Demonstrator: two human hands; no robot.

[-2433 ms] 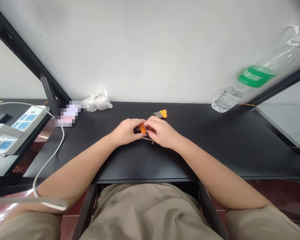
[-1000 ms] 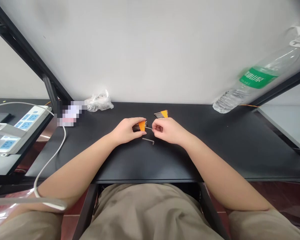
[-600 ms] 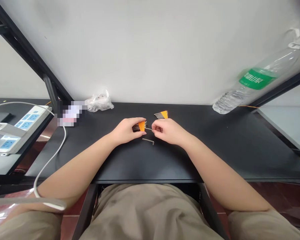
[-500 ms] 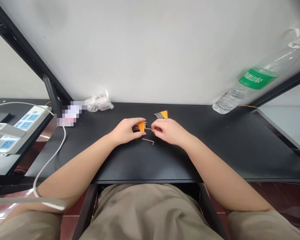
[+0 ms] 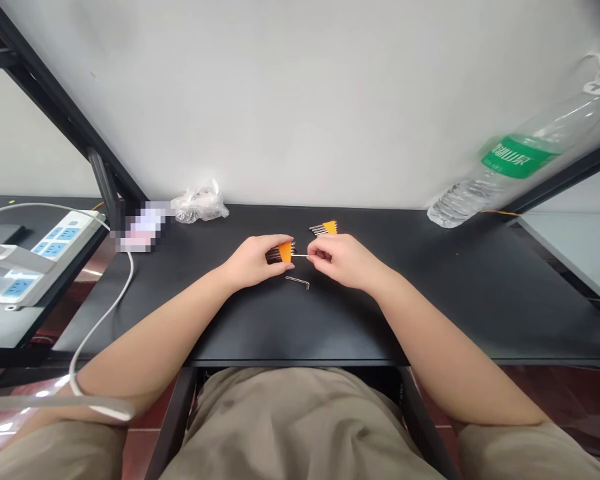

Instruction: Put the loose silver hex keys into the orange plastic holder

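Note:
My left hand (image 5: 257, 262) grips an orange hex key holder (image 5: 285, 252) between thumb and fingers, with several metal keys standing in it. A thin hex key (image 5: 300, 255) reaches from the holder's right side to my right hand (image 5: 341, 259), whose fingertips pinch its end. Just below, a loose L-shaped hex key (image 5: 298, 281) lies on the black table (image 5: 300, 327). Behind my right hand rests a second orange holder (image 5: 331, 227) with several keys, partly covered by the hand.
A crumpled clear plastic bag (image 5: 200, 203) lies against the wall. At the right stands a large plastic bottle (image 5: 517, 157) with a green label. A white power strip (image 5: 50, 250) is on the left, and a white cable (image 5: 111, 310) hangs over my left forearm.
My right hand has shifted slightly right, and more of the thin hex key shows between the holder and my fingers. My left hand stays nearly in place.

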